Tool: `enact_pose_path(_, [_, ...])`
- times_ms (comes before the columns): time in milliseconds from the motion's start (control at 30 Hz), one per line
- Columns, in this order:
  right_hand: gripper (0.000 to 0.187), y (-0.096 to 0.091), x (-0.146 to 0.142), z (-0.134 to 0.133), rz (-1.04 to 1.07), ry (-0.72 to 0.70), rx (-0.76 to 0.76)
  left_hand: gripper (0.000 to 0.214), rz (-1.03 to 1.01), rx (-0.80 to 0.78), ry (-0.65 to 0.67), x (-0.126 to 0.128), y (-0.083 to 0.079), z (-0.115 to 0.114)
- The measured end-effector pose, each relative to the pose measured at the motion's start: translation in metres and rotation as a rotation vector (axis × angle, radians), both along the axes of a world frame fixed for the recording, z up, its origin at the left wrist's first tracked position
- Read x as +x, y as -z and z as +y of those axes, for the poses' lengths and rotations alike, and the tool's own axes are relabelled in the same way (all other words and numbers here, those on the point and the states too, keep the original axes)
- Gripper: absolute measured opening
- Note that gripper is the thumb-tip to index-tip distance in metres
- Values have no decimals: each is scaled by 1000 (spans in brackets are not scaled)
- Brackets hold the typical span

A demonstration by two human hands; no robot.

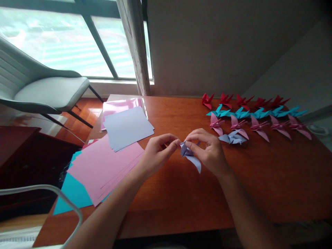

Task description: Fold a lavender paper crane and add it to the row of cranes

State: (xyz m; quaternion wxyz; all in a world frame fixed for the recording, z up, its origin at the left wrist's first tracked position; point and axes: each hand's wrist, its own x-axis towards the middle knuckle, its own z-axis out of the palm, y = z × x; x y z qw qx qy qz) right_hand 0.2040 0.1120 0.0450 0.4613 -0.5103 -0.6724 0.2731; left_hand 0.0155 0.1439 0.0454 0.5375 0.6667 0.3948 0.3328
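Both forearms (121,204) rise from the lower edge and converge at frame centre, wrists bent inward. A lavender origami crane (194,161) sits between the fingertips: the left hand (160,152) pinches its upper left tip, thumb to forefinger; the right hand (209,150) pinches its upper part, one wing hanging below. Right of centre, on the surface (275,176): second lavender crane (233,137), then pink cranes (256,127), turquoise cranes (260,112), red cranes (243,102).

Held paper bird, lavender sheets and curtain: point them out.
Held paper bird (194,162), head view: lower wing.
Lavender sheets (129,128), head view: middle of the top sheet.
Curtain (136,45), head view: middle of the cloth.
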Motion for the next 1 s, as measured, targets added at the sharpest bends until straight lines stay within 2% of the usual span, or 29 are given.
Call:
enact_pose_path(233, [12,0,-3,0,-97,-38,-3,21,135,158,-22,3,-1,-3])
enact_pose_path(367, [14,-1,-3,0,-106,-60,47,20,141,169,-21,4,-1,-3])
enact_pose_path(467, [15,-2,-2,0,-95,-58,68,22,83,50,-20,3,-2,-2])
enact_pose_path(600, [13,2,-1,1,-122,-31,109,25,-61,-281,18,-1,-5,1])
enact_pose_path(667, [11,6,-1,2,-163,-28,152,29,-82,-392,40,-2,-6,3])
enact_pose_path(867, [9,11,-1,3,-202,-58,225,32,-86,-489,51,-3,-5,5])
enact_pose_path(1000, [10,10,-1,3,-195,-56,222,31,-141,-537,55,-2,-7,4])
